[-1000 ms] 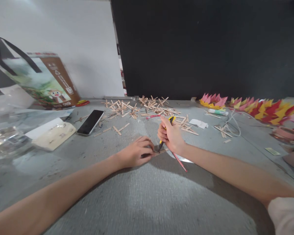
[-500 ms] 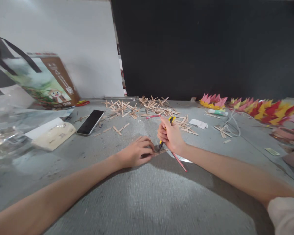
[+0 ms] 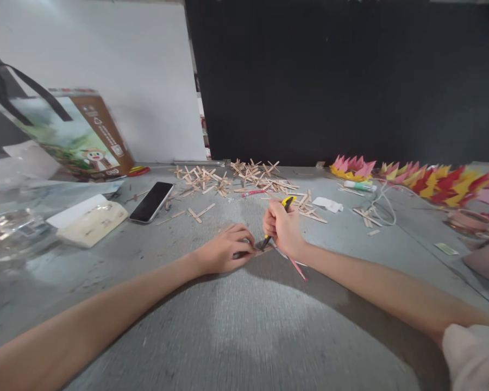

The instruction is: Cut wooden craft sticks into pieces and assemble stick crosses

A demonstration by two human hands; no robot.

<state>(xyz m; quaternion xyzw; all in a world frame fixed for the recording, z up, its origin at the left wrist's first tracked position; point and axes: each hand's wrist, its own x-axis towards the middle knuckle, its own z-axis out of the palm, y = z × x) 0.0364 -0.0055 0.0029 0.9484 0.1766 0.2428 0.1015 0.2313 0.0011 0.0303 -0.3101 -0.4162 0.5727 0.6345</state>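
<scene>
My right hand [image 3: 284, 228] is wrapped round a yellow and black utility knife [image 3: 288, 201], its tip pointing down onto a flat wooden craft stick [image 3: 264, 251]. The fingertips of my left hand [image 3: 230, 248] pinch the stick's left end against the table. Under and beside my right wrist lies a pink pencil [image 3: 298, 269], partly hidden by the hand. Part of a white item shows behind that wrist, too covered to name. Beyond both hands spreads a pile of craft sticks [image 3: 255, 176], many joined into crosses.
On the left are a smartphone [image 3: 151, 202], a tissue pack [image 3: 92, 221], clear plastic packaging [image 3: 16, 231] and a printed bag [image 3: 85, 136]. To the right lie a glue stick [image 3: 359, 186], a white cable [image 3: 391, 209], pink tape [image 3: 466, 221] and coloured paper crowns [image 3: 444, 183].
The knife and my right hand have shifted very slightly, with the tip still on the stick. My left hand keeps its hold. The whole view has moved a little.
</scene>
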